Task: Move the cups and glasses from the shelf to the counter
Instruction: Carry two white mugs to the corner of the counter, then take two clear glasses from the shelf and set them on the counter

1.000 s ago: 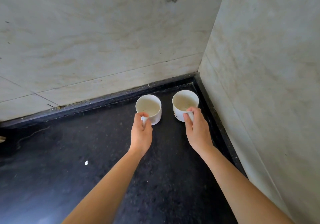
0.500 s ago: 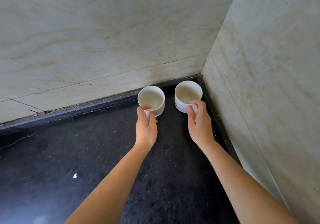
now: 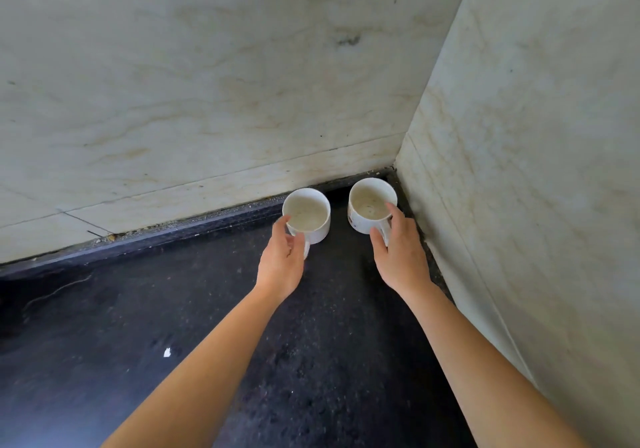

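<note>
White left cup [image 3: 306,213], just ahead, is touched by the spread left grip [image 3: 280,260]; right cup [image 3: 370,205] is pinched at the handle by the right grip [image 3: 400,253].

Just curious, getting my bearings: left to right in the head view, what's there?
Small white speck, left white ceramic cup, right white ceramic cup, pale marble side wall.
</note>
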`<action>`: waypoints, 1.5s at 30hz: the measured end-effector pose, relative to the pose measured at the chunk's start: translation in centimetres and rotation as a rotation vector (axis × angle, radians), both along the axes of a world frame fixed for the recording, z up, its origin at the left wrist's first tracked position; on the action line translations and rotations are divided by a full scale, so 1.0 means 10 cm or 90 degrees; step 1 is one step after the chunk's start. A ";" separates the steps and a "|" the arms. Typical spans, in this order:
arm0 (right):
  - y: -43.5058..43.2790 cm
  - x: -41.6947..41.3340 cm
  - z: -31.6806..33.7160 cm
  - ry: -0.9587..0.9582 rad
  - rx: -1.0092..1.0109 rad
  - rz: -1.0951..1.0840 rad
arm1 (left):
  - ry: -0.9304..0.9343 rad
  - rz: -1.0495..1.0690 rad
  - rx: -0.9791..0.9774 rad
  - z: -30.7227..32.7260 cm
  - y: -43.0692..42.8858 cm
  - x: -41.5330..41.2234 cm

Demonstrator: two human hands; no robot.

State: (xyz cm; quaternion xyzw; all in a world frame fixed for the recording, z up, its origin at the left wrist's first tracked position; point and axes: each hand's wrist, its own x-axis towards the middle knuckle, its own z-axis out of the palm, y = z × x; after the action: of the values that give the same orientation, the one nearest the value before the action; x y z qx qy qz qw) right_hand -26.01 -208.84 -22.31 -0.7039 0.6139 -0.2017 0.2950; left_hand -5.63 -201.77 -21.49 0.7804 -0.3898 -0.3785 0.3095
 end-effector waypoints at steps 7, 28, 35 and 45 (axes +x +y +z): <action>0.17 0.28 1.17 0.011 -0.089 0.039 | -0.156 0.007 -0.069 1.19 0.45 0.58; 3.75 3.25 2.67 -0.174 -0.354 0.692 | -0.659 0.523 0.022 2.82 5.59 1.66; 6.53 3.84 2.91 -0.294 -0.379 0.848 | -0.724 0.697 0.071 3.08 8.59 1.33; 10.68 3.96 3.21 -0.486 -0.342 1.150 | -0.766 1.034 0.183 3.40 12.17 0.20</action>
State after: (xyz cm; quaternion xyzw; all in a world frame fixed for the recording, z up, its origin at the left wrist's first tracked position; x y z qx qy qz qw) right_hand 13.63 -102.05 9.81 -0.8361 -0.3485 -0.2457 0.3452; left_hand -3.62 -80.11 12.48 0.8996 0.2153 0.3574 0.1287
